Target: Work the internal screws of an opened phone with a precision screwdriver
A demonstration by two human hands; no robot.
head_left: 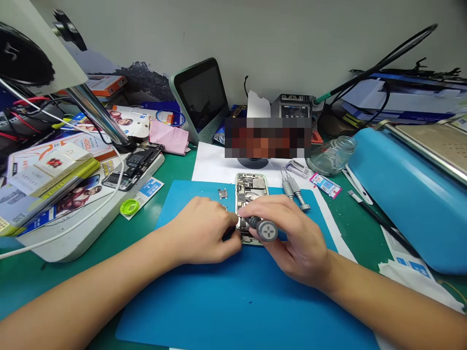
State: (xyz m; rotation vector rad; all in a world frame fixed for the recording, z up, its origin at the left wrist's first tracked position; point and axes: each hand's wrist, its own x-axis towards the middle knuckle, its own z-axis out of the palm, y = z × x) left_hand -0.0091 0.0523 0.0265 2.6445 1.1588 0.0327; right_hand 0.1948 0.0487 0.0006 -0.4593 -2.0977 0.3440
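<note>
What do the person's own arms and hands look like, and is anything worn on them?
The left forearm and right forearm are bare to the frame's edge, no sleeve in view. The left hand and right hand wear no gloves; no ring, watch or wristband shows on either.

Our left hand [199, 231] and right hand [292, 238] cover the lower half of the phone [251, 187], so the tip of the screwdriver [263, 228] is out of sight. We cannot tell whether the left hand grips the phone, because its fingertips are tucked under. A pixelated patch [268, 138] blots whatever stands behind. The part [222, 193] on the mat [219, 301] is too small to identify. The blue case [408, 194] runs off the right edge.
</note>
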